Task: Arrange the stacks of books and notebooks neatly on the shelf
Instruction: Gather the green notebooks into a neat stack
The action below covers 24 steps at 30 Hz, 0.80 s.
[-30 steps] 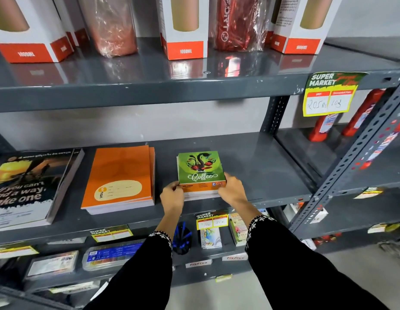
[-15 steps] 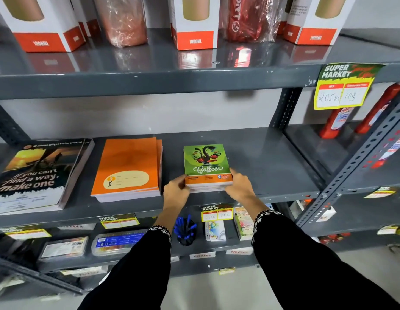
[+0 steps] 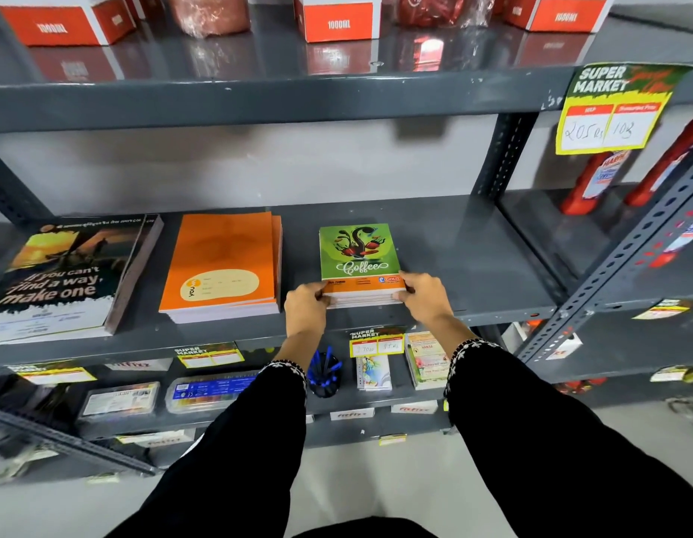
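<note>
A small stack of green "Coffee" notebooks [image 3: 358,252] lies flat on the grey middle shelf [image 3: 473,266], near its front edge. My left hand [image 3: 306,306] grips the stack's near left corner and my right hand [image 3: 424,297] grips its near right corner. To the left lies a stack of orange notebooks [image 3: 224,262]. Further left lies a thick stack of dark books [image 3: 65,273] with a "make one" cover.
Red and white 1000ML boxes [image 3: 339,17] stand on the top shelf. A yellow price tag [image 3: 612,110] hangs at the upper right. Red bottles [image 3: 593,180] fill the right bay. The lower shelf holds a cup of blue pens [image 3: 325,372], small booklets [image 3: 426,361] and plastic cases [image 3: 209,394].
Both hands have kept hold of the Coffee stack, which has slid a little further back on the shelf and squared up. The view has tilted down and shifted slightly.
</note>
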Tool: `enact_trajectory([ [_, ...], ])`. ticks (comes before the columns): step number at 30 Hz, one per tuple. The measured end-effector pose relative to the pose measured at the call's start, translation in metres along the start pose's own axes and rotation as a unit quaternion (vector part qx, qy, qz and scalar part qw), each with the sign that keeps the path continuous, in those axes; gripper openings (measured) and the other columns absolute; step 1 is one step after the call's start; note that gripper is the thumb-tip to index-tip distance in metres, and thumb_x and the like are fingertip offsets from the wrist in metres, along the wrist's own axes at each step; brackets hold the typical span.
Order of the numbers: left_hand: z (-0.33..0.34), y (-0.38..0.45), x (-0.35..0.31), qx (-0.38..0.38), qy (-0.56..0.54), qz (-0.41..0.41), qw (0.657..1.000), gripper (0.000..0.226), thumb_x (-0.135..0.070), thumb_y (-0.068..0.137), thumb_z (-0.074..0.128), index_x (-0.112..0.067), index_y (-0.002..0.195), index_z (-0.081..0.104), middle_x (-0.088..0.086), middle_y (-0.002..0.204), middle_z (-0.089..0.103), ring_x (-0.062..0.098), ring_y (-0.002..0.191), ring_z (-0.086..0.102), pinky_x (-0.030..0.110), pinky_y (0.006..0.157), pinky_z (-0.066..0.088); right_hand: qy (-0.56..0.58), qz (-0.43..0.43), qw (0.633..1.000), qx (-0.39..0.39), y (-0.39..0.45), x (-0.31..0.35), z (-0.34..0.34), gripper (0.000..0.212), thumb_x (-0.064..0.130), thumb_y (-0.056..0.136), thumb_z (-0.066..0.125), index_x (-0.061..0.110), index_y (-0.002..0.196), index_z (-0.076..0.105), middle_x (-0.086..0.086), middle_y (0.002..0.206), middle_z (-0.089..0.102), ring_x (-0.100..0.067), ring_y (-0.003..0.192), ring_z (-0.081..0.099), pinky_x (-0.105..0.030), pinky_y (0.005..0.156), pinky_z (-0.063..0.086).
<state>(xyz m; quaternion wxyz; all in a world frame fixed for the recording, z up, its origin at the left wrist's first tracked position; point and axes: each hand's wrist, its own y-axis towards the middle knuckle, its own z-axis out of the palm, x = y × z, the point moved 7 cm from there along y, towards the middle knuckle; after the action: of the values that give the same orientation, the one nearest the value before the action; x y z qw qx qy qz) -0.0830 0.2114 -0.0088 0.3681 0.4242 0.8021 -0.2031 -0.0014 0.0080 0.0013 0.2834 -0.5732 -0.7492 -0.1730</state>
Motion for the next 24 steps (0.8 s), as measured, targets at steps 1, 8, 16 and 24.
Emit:
enact_trajectory([
  [1,0.0,0.0,-0.001,0.001,0.002,0.002,1.0,0.031,-0.007,0.084,0.066,-0.012,0.115,0.067,0.011,0.103,0.075,0.025,0.096,0.068,0.03,0.091,0.051,0.001,0.003,1.0,-0.004,0.001,-0.001,0.0,0.037,0.014,0.09,0.061,0.013,0.127,0.06,-0.011,0.121,0.068,-0.029,0.108,0.063,-0.035,0.098,0.05],
  [8,-0.001,-0.001,-0.005,0.003,0.038,0.019,0.999,0.028,-0.008,0.086,0.063,-0.016,0.112,0.069,0.011,0.102,0.075,0.027,0.092,0.067,0.028,0.084,0.052,-0.006,0.01,1.0,-0.01,0.001,-0.002,0.0,0.037,0.016,0.09,0.062,0.014,0.127,0.06,-0.013,0.119,0.069,-0.03,0.104,0.064,-0.035,0.096,0.05],
  [16,0.001,-0.008,-0.011,-0.007,0.134,0.056,0.989,0.022,-0.008,0.089,0.054,-0.013,0.105,0.067,0.018,0.095,0.073,0.036,0.087,0.067,0.04,0.079,0.055,-0.119,-0.025,0.992,-0.021,-0.005,0.003,0.003,0.03,0.017,0.093,0.056,0.015,0.122,0.062,-0.016,0.114,0.069,-0.036,0.1,0.063,-0.037,0.089,0.052],
  [24,0.003,-0.007,-0.014,-0.001,0.175,0.077,0.982,0.022,-0.008,0.09,0.052,-0.01,0.106,0.067,0.018,0.098,0.073,0.036,0.089,0.067,0.041,0.081,0.055,-0.143,-0.024,0.989,-0.027,-0.003,0.004,0.004,0.033,0.016,0.095,0.051,0.014,0.127,0.06,-0.017,0.119,0.067,-0.035,0.106,0.062,-0.038,0.094,0.05],
])
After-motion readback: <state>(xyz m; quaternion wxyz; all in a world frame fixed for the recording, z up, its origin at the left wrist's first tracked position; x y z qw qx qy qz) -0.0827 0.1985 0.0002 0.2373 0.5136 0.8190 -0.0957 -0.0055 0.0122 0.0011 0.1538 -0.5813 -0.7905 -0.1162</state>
